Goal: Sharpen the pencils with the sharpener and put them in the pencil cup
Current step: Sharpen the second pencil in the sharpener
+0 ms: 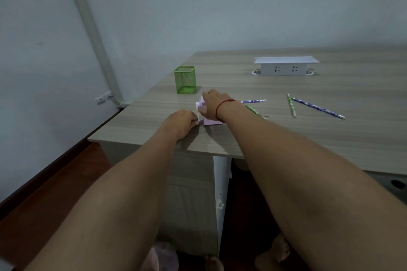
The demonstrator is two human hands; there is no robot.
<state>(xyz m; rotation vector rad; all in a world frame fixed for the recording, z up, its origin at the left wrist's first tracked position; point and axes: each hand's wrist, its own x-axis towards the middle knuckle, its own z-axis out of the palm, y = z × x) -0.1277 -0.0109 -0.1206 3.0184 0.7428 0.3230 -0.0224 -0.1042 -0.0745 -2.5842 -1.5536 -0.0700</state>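
Gripping the sharpener (209,120), the right hand (214,100) sits nearer the pencils (317,108) lying right of it; left hand (181,120) pinches its crank (197,109).

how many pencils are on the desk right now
4. Just right of the right hand: purple pencil and green pencil. Further right: second green pencil and second purple pencil, far ends close together. That hand may hide another at the sharpener.

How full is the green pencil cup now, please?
Empty: the pencil cup shows no pencil through its mesh or above its rim.
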